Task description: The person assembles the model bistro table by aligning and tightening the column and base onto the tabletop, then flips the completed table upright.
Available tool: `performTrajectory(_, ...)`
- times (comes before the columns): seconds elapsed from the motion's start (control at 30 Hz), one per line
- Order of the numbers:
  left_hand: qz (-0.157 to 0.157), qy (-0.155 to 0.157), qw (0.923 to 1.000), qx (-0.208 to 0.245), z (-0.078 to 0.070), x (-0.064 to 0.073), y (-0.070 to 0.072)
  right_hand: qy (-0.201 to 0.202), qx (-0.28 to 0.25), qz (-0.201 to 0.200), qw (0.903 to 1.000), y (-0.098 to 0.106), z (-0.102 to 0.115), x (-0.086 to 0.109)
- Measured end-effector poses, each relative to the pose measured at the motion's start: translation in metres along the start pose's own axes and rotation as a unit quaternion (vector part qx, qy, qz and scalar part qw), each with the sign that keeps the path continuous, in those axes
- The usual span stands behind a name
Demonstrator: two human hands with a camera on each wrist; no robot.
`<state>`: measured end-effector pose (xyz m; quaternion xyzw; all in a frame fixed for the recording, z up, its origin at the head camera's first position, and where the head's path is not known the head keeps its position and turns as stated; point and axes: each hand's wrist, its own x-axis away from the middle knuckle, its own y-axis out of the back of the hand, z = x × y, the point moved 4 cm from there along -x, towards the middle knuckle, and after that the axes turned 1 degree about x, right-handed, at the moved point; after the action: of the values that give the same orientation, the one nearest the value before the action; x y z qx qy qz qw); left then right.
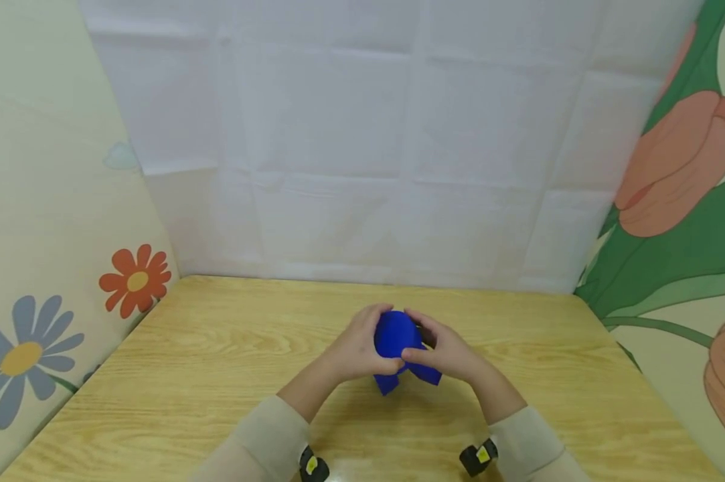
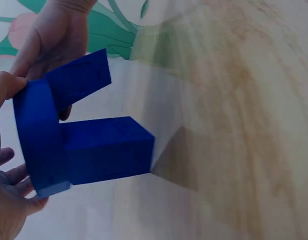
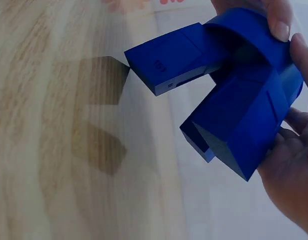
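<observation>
Both hands hold a blue stool-shaped piece (image 1: 396, 333) between them, low over the table in the head view. It has a round top with a curved rim and blocky, box-like legs pointing down. My left hand (image 1: 357, 345) grips the rim from the left, its thumb at the near side. From the right, my right hand (image 1: 452, 351) grips the same rim, thumb on the near edge. The right wrist view shows the hollow underside of the piece (image 3: 239, 100) and small dark marks on one leg. In the left wrist view, two legs of the piece (image 2: 108, 150) stick out toward the tabletop.
A wood-grain table (image 1: 217, 375) spreads under the hands, with shadows of the legs on it. Behind it hangs a creased white cloth (image 1: 362, 134). Flower-patterned panels stand left (image 1: 49, 201) and right (image 1: 687, 281). Black cameras (image 1: 314, 465) are worn at both sleeves.
</observation>
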<state>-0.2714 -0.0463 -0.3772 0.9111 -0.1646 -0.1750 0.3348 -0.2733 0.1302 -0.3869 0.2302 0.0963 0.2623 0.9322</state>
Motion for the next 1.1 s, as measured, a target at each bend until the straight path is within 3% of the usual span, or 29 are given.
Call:
performTrajectory(0.33, -0.028, 0.025, 0.9936, 0.107, 0.022, 0.010, -0.014, -0.022, -0.077, -0.024, 0.9965, -0.006, -0.022, 0.006)
performTrajectory(0.5, -0.027, 0.046, 0.9851, 0.164, 0.031, 0.012, -0.023, -0.025, -0.120, -0.049, 0.9913, -0.008, -0.029, 0.009)
performTrajectory(0.67, -0.047, 0.061, 0.9755, 0.206, 0.037, 0.013, -0.029, -0.035, -0.140, -0.080, 0.9862, -0.011, -0.037, 0.008)
performTrajectory(0.87, -0.078, 0.073, 0.9645, 0.241, 0.041, 0.011, -0.032, -0.034, -0.161, -0.115, 0.9796, -0.015, -0.043, 0.003)
performTrajectory(1.1, -0.086, 0.078, 0.9620, 0.247, 0.043, 0.007, -0.033, -0.053, -0.178, -0.144, 0.9720, -0.018, -0.047, 0.000)
